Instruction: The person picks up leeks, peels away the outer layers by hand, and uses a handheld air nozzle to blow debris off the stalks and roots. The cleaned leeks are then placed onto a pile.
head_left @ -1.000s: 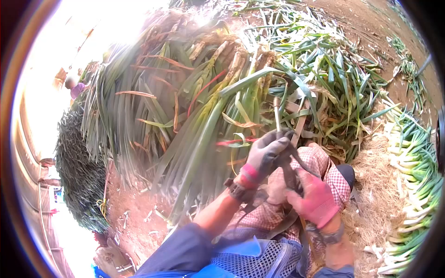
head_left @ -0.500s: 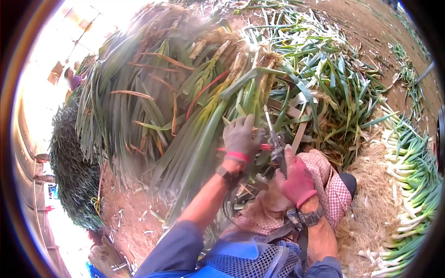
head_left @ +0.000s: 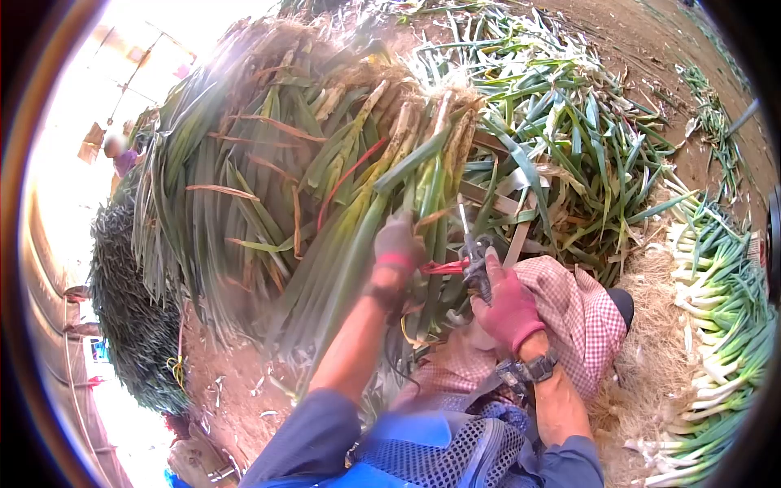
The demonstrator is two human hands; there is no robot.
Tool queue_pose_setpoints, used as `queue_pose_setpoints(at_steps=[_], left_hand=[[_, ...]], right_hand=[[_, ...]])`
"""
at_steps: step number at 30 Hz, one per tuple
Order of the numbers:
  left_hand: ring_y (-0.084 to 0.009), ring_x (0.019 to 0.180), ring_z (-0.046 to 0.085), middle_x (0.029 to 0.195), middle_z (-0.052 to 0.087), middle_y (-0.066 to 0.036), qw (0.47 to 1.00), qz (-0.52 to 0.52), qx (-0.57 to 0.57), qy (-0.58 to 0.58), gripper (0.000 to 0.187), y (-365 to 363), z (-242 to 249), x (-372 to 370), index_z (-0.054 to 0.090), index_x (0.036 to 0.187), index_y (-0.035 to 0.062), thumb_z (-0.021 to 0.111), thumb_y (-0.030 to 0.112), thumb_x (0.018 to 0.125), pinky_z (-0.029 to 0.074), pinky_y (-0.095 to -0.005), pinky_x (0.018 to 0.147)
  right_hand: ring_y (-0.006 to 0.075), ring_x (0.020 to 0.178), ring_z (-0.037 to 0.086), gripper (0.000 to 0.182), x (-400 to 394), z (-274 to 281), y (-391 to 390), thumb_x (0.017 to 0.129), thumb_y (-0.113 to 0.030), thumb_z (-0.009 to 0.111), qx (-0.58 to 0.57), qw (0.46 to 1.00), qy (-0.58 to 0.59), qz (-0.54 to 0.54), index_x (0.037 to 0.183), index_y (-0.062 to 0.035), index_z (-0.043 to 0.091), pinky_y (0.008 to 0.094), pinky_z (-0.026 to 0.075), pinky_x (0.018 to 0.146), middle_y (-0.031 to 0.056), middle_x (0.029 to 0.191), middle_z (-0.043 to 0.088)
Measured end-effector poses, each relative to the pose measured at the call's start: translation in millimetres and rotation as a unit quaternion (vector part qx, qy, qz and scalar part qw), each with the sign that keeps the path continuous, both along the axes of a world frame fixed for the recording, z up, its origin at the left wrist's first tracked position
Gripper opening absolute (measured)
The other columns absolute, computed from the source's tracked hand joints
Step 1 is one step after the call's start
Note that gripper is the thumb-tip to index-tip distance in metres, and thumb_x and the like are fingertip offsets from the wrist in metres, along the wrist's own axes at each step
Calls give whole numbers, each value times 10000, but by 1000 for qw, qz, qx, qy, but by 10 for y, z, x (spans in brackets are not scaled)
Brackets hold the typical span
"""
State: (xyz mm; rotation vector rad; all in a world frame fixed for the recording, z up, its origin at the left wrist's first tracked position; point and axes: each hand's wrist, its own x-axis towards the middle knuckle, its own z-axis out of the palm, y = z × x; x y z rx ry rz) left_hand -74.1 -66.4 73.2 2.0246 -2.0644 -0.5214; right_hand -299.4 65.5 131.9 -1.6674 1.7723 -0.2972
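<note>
My right hand, in a pink glove, is wrapped round an air blow gun. The gun's thin nozzle points up toward the leeks, and a red piece sticks out at its left. My left hand, in a grey and pink glove, lies over the green leaves of several long leeks; its fingers are smeared by motion. These leeks lie with their brownish root ends away from me and their leaves toward me.
A big heap of untrimmed leeks rises at left, with a darker leek stack beyond. Stripped leaves pile up ahead right. Cleaned leeks lie in a row at right beside pale root debris. A person is far left.
My left hand has moved slightly left and down over the leaves. My right hand with the air blow gun has shifted a little left. The view has tilted slightly.
</note>
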Motion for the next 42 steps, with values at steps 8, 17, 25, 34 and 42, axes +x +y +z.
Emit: queue_pose_setpoints(at_steps=[8, 17, 25, 34, 42], left_hand=[[-426, 946, 701, 1072, 690, -208, 989, -139, 57, -7, 548, 806, 162, -177, 616, 1190, 80, 822, 402, 796, 571, -508, 784], [-347, 990, 679, 1090, 684, -141, 987, -91, -136, -1, 467, -154, 195, -399, 666, 1273, 139, 730, 388, 883, 533, -492, 854], [-356, 964, 696, 1020, 700, -132, 995, -81, -17, -63, 350, 224, -75, -377, 689, 1155, 161, 701, 355, 864, 565, -481, 783], [-355, 1001, 701, 1064, 701, -124, 999, -44, 16, 16, 282, 304, -152, -305, 740, 1039, 177, 687, 410, 890, 559, -500, 838], [-350, 999, 704, 1063, 700, -120, 998, -51, 20, -13, 303, 339, -126, -325, 734, 1072, 174, 711, 409, 882, 558, -498, 828]], right_hand=[[469, 1250, 574, 858, -90, -73, 141, 857, -319, 731, -55, 997, -54, 12, 1578, -14, 381, 496, 499, 1047, 311, 1392, 535], [486, 1132, 623, 898, 3, -73, 78, 812, -245, 763, -60, 996, -61, -33, 1581, 1, 370, 510, 524, 961, 296, 1329, 560], [491, 1307, 528, 922, -2, -15, 152, 846, -334, 763, -24, 998, -14, -64, 1601, -20, 337, 495, 456, 1107, 313, 1458, 501], [478, 1136, 631, 910, 31, 198, 314, 834, -387, 731, 55, 997, 54, -10, 1608, -76, 369, 514, 512, 986, 289, 1327, 571], [456, 1099, 655, 793, 117, 94, 351, 904, -407, 683, 54, 991, 101, 69, 1584, -95, 422, 524, 527, 959, 257, 1258, 599]])
